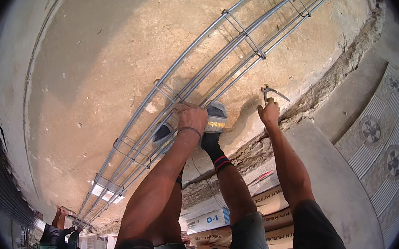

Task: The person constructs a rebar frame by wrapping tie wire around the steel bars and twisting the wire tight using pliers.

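A long rebar cage (244, 36), made of steel bars with square ties, runs diagonally from the upper right to the lower left. My left hand (191, 117) is closed at the cage's near side, beside one of the ties; its fingertips are partly hidden. Off to the right, away from the cage, my right hand (269, 112) grips a pair of tying pincers (268, 91), one handle sticking out to the side. My sandalled feet stand just under my left hand; the right sandal (216, 117) is close to the bars.
White blocks (107, 191) prop the cage at the lower left and at the upper right. A broken concrete edge (312, 97) runs along the near side. Stacked cement bags (278, 220) lie below me, patterned tiles (370, 129) to the right. Another person (59, 243) bends over the cage's far left end.
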{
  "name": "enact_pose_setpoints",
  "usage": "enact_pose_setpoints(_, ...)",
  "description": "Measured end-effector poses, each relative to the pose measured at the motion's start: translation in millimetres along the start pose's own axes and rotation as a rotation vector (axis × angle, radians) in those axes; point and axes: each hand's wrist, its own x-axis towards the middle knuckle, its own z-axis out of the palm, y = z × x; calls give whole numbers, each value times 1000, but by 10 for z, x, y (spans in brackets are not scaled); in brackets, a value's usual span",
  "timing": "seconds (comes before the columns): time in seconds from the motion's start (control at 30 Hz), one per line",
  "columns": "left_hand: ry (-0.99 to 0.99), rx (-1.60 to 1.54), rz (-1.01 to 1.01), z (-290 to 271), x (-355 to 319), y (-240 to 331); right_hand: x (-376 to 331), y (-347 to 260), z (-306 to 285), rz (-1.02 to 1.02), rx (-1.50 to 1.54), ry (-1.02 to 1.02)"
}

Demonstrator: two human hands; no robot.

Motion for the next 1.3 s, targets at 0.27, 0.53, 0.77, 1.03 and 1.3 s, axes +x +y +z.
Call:
enact_pose_setpoints(0.27, 118, 166, -84, 280, 3, -168, 717, 721, 272, -292, -248, -21)
enact_pose_setpoints(0.53, -20, -36, -111, -114, -76, -292, 835, 906, 454, -379, -233, 58)
enact_pose_setpoints(0.77, -191, 182, -106, -8, 111, 1, 707, 859, 731, -332, -222, 173)
enact_pose_setpoints(1.03, -56, -946, -304, 348, 139, -758, -56, 186, 29, 185, 719, -303)
enact_pose_setpoints(1.3, 7, -1515, -708, 325, -107, -600, -1413, -1196, -621, 13, 1045, -1079)
